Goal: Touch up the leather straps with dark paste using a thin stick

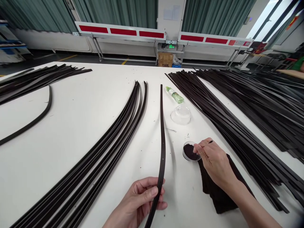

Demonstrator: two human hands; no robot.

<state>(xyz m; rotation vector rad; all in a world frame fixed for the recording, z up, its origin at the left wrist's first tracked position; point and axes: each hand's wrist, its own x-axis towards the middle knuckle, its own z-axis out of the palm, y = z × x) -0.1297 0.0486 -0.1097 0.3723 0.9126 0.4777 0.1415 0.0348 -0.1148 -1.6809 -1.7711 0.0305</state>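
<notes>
A long dark brown strip (162, 139) with small holes along it rises from the front edge of the view. My left hand (142, 199) grips it between thumb and fingers near its lower part. Over a small clear dish (184, 155) of dark, nearly black material, my right hand (213, 160) is pinched closed. A small dark tip (210, 142) shows above its knuckles; the rest of what it holds is hidden by the fingers. Beneath my right wrist lies a folded dark cloth (223, 199).
Beyond the dish are a clear round lid (180, 114) and a green-tinted bottle (175, 95) lying on its side. Bundled dark strips (114, 136) lie to the left, with larger piles (213, 114) to the right. One curved strip (40, 117) lies at far left on the white table (78, 117).
</notes>
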